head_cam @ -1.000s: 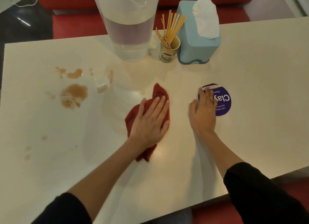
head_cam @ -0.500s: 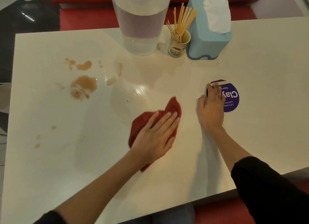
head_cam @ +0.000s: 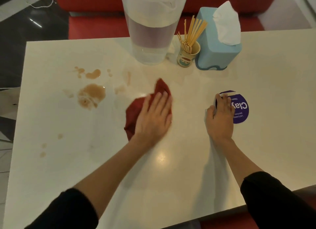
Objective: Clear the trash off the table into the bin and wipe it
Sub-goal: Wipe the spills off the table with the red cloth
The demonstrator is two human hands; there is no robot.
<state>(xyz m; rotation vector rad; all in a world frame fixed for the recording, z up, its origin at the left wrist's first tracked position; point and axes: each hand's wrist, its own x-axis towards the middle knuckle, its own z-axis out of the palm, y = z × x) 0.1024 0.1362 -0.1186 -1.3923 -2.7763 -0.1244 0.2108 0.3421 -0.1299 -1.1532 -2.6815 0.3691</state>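
A dark red cloth (head_cam: pixel 136 109) lies on the cream table (head_cam: pixel 273 92) near its middle. My left hand (head_cam: pixel 153 116) presses flat on the cloth with straight fingers, slightly blurred by motion. Brown spill patches (head_cam: pixel 91 95) sit to the left of the cloth, with smaller drops (head_cam: pixel 93 74) behind them. My right hand (head_cam: pixel 220 116) rests flat on the table, its fingertips over the edge of a round purple sticker (head_cam: pixel 241 109).
At the back of the table stand a clear plastic bin (head_cam: pixel 150 32) lined with a bag, a paper cup of wooden sticks (head_cam: pixel 188 53) and a blue tissue box (head_cam: pixel 217 45). Red bench seats (head_cam: pixel 95 27) lie beyond. Small brown drops (head_cam: pixel 43 150) mark the left front.
My left hand has slid the red cloth leftward and away from me, toward the brown spill. My right hand has stayed by the purple sticker.
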